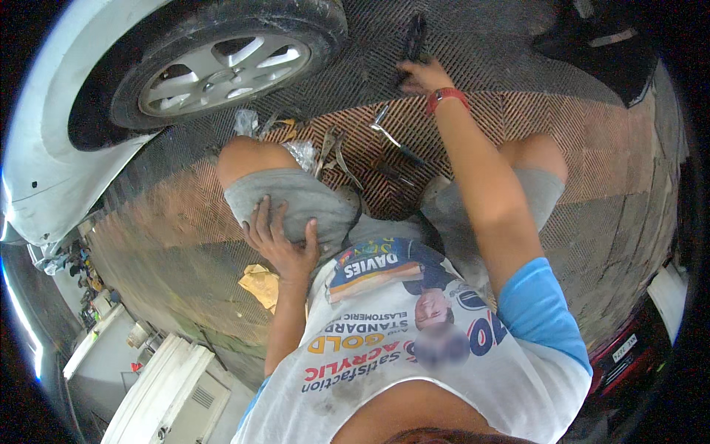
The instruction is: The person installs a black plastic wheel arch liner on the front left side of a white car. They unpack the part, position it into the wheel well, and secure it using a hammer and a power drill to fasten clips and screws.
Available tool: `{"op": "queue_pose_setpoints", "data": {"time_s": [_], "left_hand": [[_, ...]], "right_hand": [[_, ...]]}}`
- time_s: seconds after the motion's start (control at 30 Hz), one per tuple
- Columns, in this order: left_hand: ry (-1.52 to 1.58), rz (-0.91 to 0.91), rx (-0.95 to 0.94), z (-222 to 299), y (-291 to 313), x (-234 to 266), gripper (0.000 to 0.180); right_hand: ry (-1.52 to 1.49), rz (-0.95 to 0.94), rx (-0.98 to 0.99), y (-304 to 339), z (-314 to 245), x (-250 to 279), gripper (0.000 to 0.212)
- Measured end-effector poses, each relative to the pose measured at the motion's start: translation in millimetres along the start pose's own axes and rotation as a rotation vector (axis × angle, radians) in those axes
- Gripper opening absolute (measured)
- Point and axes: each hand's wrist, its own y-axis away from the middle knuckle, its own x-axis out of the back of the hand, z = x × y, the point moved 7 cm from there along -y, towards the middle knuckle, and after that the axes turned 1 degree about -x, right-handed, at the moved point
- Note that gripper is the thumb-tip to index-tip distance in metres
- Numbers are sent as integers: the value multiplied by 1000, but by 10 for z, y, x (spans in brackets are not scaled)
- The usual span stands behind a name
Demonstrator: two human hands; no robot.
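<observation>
My left hand rests on my left thigh with its fingers spread, holding nothing. Out ahead, my right arm stretches to the patterned floor mat, a red band round its wrist. The fingers of my right hand are curled at the near end of a long black object whose exact kind I cannot make out. Between my knees lies a metal tool with a black handle, with a dark tool close by it. Pliers-like metal tools lie near my left knee, beside a clear plastic bag.
A car wheel with a silver rim stands at the front left, on a pale car body. Yellowish crumpled paper lies beside my left forearm. A dark object stands at far right; a red car is behind.
</observation>
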Motion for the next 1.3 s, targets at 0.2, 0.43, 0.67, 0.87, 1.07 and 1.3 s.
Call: {"op": "queue_pose_setpoints", "data": {"time_s": [0.2,0.43,0.67,0.87,1.07,1.3], "left_hand": [[14,-33,44,-75,185,-17,54],[48,11,84,-147,414,50,52],[29,-37,77,-136,710,76,53],[-8,-64,88,-181,816,121,53],[77,20,-24,-56,481,296,51],[650,-87,225,131,-1101,-921,82]], "right_hand": [[511,354,-163,-428,1260,596,71],[1168,21,232,170,1473,-672,44],[1336,-274,107,387,2660,-1745,72],[1411,-381,38,311,2739,-1815,82],[1025,-253,81,235,2421,-1580,47],[1004,-78,432,1444,138,-1279,42]]}}
